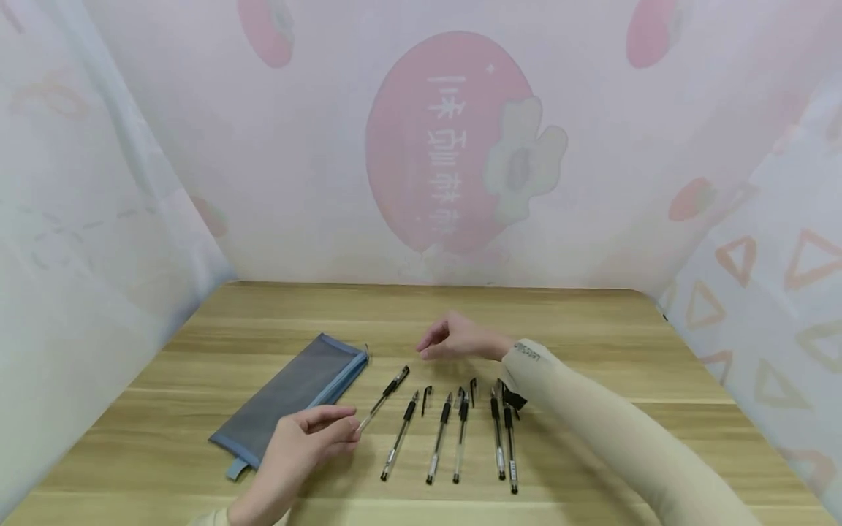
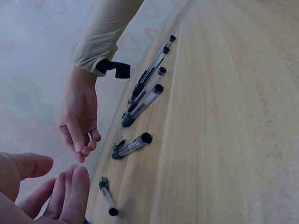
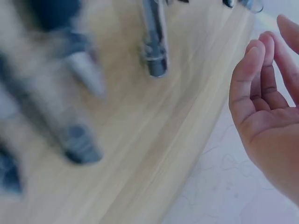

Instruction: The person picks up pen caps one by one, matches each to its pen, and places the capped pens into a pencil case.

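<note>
Several black-and-clear gel pens (image 1: 438,438) lie in a row on a wooden table (image 1: 592,321), with loose black caps (image 1: 426,398) near their far ends. My left hand (image 1: 351,427) rests low on the table, its fingertips right at the near end of the leftmost pen (image 1: 384,394). In the left wrist view that pen (image 2: 108,200) lies flat beside my spread fingers (image 2: 77,186), which hold nothing. My right hand (image 1: 430,347) hovers beyond the pens, fingers loosely curled. The right wrist view shows its palm (image 3: 268,112) bare.
A flat blue-grey mesh pencil case (image 1: 292,394) lies left of the pens, just beyond my left hand. Printed fabric walls (image 1: 447,146) close in the table at the back and both sides. The right wrist view shows blurred pens (image 3: 154,46) close by.
</note>
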`<action>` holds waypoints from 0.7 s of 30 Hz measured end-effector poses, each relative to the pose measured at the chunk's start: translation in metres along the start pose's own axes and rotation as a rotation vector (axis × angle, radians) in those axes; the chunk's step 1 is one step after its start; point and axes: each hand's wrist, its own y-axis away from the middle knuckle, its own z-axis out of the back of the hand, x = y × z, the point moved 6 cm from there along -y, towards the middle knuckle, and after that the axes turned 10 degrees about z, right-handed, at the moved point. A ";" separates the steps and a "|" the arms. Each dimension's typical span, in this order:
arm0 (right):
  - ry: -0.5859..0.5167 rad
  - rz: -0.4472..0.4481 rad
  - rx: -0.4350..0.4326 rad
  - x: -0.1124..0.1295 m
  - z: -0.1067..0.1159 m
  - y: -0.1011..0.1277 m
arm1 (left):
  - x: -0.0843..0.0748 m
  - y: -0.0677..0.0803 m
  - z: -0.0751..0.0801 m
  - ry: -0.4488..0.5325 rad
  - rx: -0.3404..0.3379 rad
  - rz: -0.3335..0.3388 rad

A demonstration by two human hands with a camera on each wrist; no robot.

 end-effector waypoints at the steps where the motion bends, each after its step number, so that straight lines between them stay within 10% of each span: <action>1: 0.006 0.021 0.003 0.004 0.003 0.004 | -0.003 -0.002 -0.005 -0.015 0.020 -0.015; 7: 0.058 0.105 -0.001 0.016 0.016 0.028 | -0.017 -0.013 -0.035 -0.112 0.177 -0.088; 21: 0.054 0.085 0.017 0.023 0.003 0.046 | -0.011 -0.029 -0.066 -0.247 0.208 -0.158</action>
